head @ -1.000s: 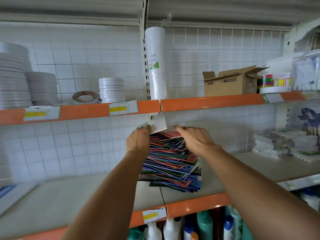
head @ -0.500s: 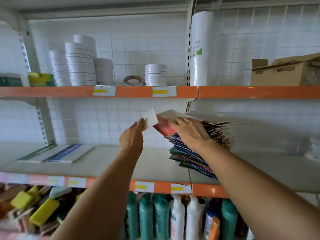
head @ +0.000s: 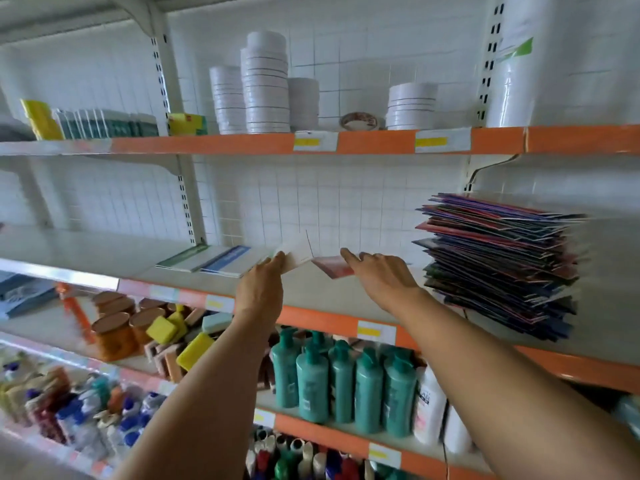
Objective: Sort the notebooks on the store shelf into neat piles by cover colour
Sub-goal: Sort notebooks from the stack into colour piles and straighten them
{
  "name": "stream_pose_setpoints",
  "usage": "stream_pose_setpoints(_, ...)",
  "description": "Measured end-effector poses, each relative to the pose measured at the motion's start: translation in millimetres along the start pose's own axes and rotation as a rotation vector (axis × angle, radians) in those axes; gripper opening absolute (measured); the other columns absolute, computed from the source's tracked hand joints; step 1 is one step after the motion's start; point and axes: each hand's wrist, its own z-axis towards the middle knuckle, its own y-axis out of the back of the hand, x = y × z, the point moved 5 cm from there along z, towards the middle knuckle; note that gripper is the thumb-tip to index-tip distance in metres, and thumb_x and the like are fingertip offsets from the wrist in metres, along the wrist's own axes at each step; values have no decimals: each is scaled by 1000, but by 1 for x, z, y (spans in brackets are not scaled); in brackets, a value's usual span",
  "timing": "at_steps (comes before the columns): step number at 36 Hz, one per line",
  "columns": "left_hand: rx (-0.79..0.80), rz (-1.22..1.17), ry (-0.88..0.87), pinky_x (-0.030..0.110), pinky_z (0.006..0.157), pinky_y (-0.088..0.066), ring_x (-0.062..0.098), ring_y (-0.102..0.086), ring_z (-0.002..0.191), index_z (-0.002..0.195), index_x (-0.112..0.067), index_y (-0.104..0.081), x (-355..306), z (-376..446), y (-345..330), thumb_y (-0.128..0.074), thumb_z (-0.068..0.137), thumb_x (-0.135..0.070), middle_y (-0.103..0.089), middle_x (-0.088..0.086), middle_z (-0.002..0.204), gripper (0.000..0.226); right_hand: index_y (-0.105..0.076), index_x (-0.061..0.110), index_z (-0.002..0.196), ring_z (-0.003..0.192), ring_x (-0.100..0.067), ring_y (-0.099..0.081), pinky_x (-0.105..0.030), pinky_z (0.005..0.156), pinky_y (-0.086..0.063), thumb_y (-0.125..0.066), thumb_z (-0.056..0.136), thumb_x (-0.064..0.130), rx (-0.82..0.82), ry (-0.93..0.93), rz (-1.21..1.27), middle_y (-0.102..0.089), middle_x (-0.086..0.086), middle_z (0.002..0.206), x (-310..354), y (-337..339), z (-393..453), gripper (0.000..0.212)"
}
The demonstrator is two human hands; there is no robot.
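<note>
A tall untidy stack of mixed-colour notebooks (head: pixel 498 261) stands at the right of the grey middle shelf (head: pixel 322 292). My left hand (head: pixel 259 289) holds a pale, green-edged notebook (head: pixel 294 258) by its near edge, just above the shelf. My right hand (head: pixel 381 278) grips a red notebook (head: pixel 332 266) low over the shelf, left of the stack. Further left a green notebook (head: pixel 188 256) and a blue notebook (head: pixel 230 259) lie flat side by side.
Above, an orange-edged shelf (head: pixel 377 142) carries stacks of white tape rolls (head: pixel 265 88) and a tall white roll (head: pixel 516 64). Below are teal bottles (head: pixel 343 386), sponges (head: pixel 194 349) and jars. A white upright post (head: pixel 185 202) stands left of the flat notebooks.
Both hands have come down and left from the stack, each carrying a notebook toward the flat ones. My view has swung left, so the stack now sits at the right.
</note>
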Motion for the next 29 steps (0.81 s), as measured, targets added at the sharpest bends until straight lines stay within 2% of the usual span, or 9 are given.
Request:
stream_pose_setpoints(4, 55, 40, 15, 38, 82, -47, 32, -58, 109, 145, -26, -37, 44, -1, -1, -33, 95, 1, -57, 13, 130, 57, -7, 23, 151, 109, -29, -55, -34, 83, -46, -49, 88, 6, 40, -37, 9, -50, -11, 131, 34, -10, 15, 78)
stream_pose_setpoints(11, 114, 89, -49, 39, 83, -47, 30, -57, 112, 145, -30, -34, 112, 13, -3, -38, 91, 2, -51, 3, 137, 63, -23, 22, 147, 110, -27, -55, -32, 83, -45, -45, 92, 7, 72, -113, 41, -52, -10, 129, 88, -15, 42, 61)
stream_pose_setpoints(15, 128, 108, -59, 36, 81, -46, 29, -55, 115, 147, -31, -33, 143, 22, -7, -39, 91, 2, -49, 1, 140, 65, -26, 22, 145, 111, -27, -55, -32, 78, -41, -52, 84, 1, 79, -144, 37, -53, -8, 128, 114, -21, 56, 70)
stream_pose_setpoints(19, 144, 107, -47, 36, 83, -47, 28, -52, 118, 146, -31, -34, 167, 26, -14, -38, 93, 1, -49, 0, 140, 62, -24, 21, 145, 115, -27, -54, -32, 83, -41, -54, 84, 2, 93, -161, 40, -52, -8, 130, 133, -30, 69, 71)
stream_pose_setpoints(23, 176, 108, -63, 38, 80, -49, 28, -55, 115, 147, -30, -32, 183, 37, -26, -38, 92, 2, -49, -2, 140, 64, -24, 19, 146, 117, -29, -53, -34, 88, -43, -45, 90, 3, 97, -179, 46, -51, -11, 132, 144, -40, 85, 62)
stream_pose_setpoints(29, 193, 133, -95, 38, 77, -48, 30, -57, 111, 147, -29, -32, 195, 65, -40, -38, 92, 2, -48, -1, 140, 63, -28, 15, 144, 115, -30, -55, -36, 85, -45, -39, 93, 3, 120, -198, 48, -54, -13, 129, 155, -61, 112, 53)
